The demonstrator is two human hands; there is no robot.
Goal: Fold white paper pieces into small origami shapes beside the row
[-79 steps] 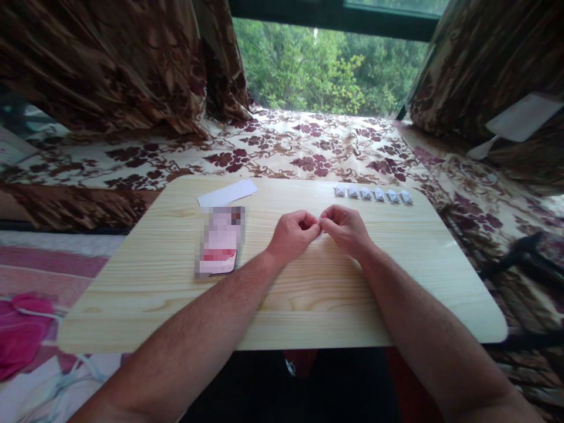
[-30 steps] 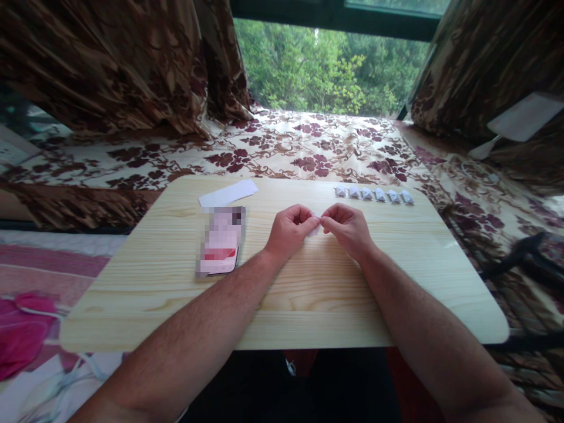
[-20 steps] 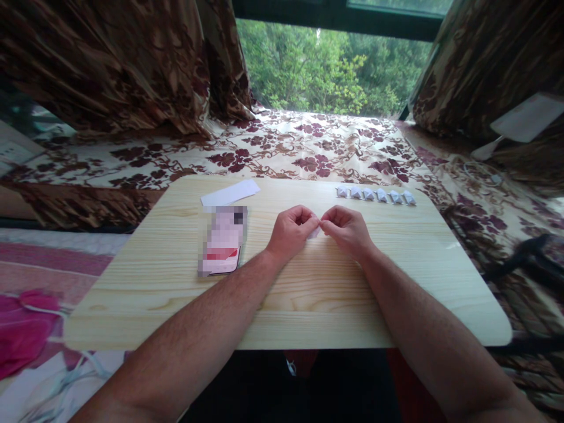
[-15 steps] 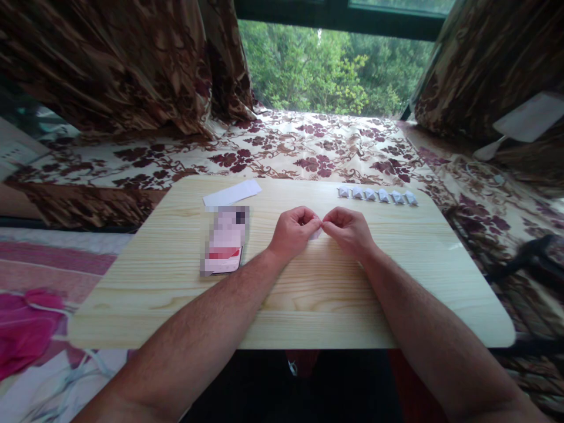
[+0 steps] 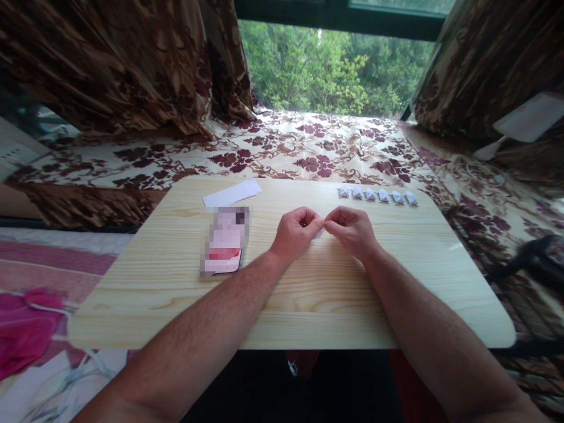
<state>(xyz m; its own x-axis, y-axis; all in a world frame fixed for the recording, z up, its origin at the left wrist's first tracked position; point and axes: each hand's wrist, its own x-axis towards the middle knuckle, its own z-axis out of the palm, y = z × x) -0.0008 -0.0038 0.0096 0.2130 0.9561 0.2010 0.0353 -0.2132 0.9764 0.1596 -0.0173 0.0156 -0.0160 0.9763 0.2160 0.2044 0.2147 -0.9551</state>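
Over the middle of the wooden table [image 5: 308, 299], my left hand [image 5: 296, 232] pinches a small piece of white paper [image 5: 317, 234] between thumb and forefinger. Opposite it, my right hand [image 5: 351, 229] is closed in a pinch at the paper's right edge, its fingertips touching those of the left. Most of the paper is hidden by the fingers. Beyond my right hand, several small folded white paper pieces [image 5: 370, 194] with raised points stand in a row. Flat white paper strips [image 5: 232, 192] lie at the far left.
A phone [image 5: 227, 241], partly blurred out, lies left of my left hand. Behind the table is a ledge with a flowered cloth [image 5: 326, 147] under a window. Pink cloth [image 5: 29, 329] and pale cables [image 5: 94, 364] lie at lower left.
Both hands have shifted very slightly to the right with the paper between them. The row of folded pieces, the strips and the phone stay where they were.
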